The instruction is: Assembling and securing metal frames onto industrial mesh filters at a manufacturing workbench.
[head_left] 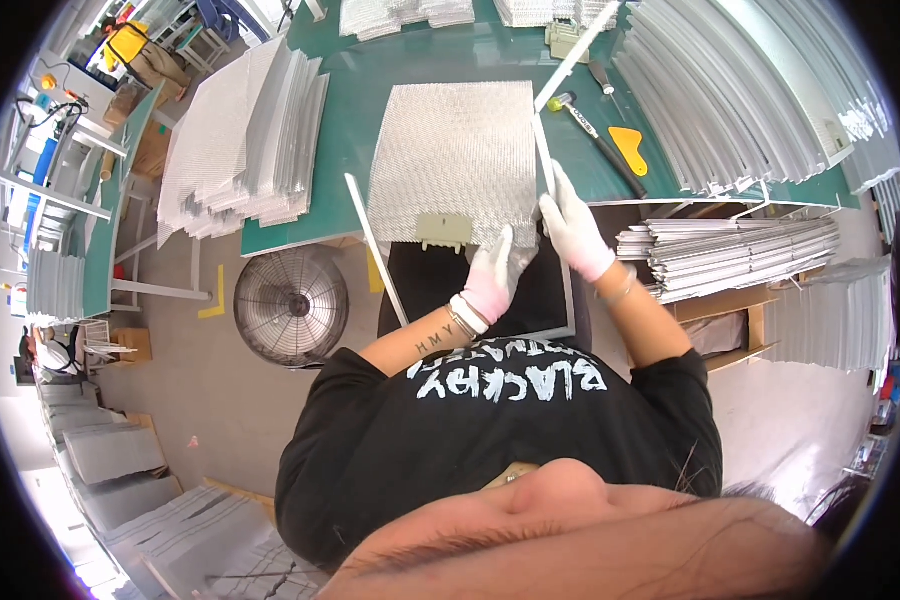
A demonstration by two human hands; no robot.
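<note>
A silvery mesh sheet (450, 150) lies on the green table, its near edge reaching past the table's front. My left hand (494, 275), in a white glove, is closed on the sheet's near edge by the right corner; its lower fingers are partly hidden. My right hand (575, 228), also gloved, grips a thin white frame strip (544, 150) along the sheet's right side. Another strip (580, 50) angles away from its far end. A left-hand strip (375, 245) slants off the table toward my body. A small olive plastic block (444, 230) rests on the sheet's near edge.
Mesh sheets (240, 135) are stacked on the left, framed panels (730, 100) on the right. A hammer (600, 145), yellow scraper (627, 150) and screwdriver (604, 80) lie between. A floor fan (292, 305) stands below left; a person (135, 50) is far left.
</note>
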